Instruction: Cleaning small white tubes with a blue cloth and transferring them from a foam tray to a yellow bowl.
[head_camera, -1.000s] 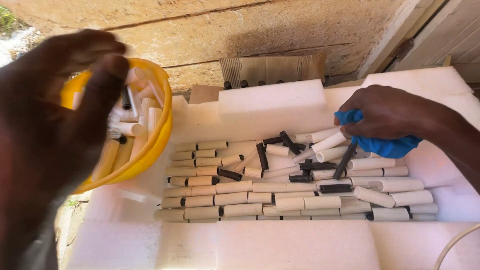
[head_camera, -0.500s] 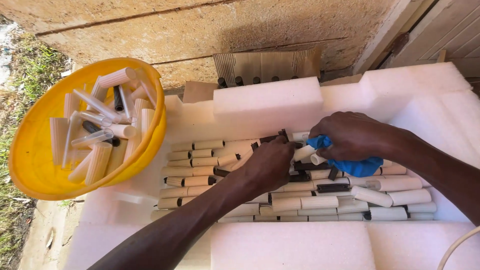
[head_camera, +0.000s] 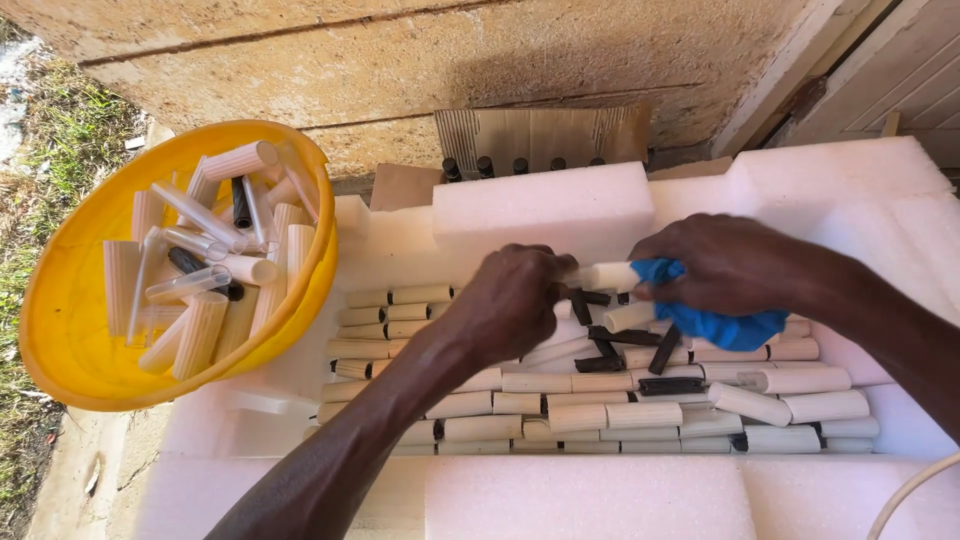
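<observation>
My left hand (head_camera: 515, 300) and my right hand (head_camera: 725, 262) meet over a white foam tray (head_camera: 590, 495) filled with rows of cream ribbed tubes (head_camera: 560, 410) and a few black caps (head_camera: 670, 385). Between the hands is one cream tube (head_camera: 610, 275), held at its left end by my left hand. My right hand grips a blue cloth (head_camera: 715, 322) pressed around the tube's right end. A yellow bowl (head_camera: 70, 330) at the left holds more cream tubes, clear tubes and black caps.
A foam block (head_camera: 545, 210) stands behind the tray, with corrugated cardboard (head_camera: 545, 135) and small black-capped bottles behind it. A concrete wall runs along the back. Grass and bare ground lie at the far left. A pale cable (head_camera: 910, 490) curves in at the lower right.
My left hand came away from the yellow bowl, crossed right into the tray and now holds a cream tube against the blue cloth in my right hand.
</observation>
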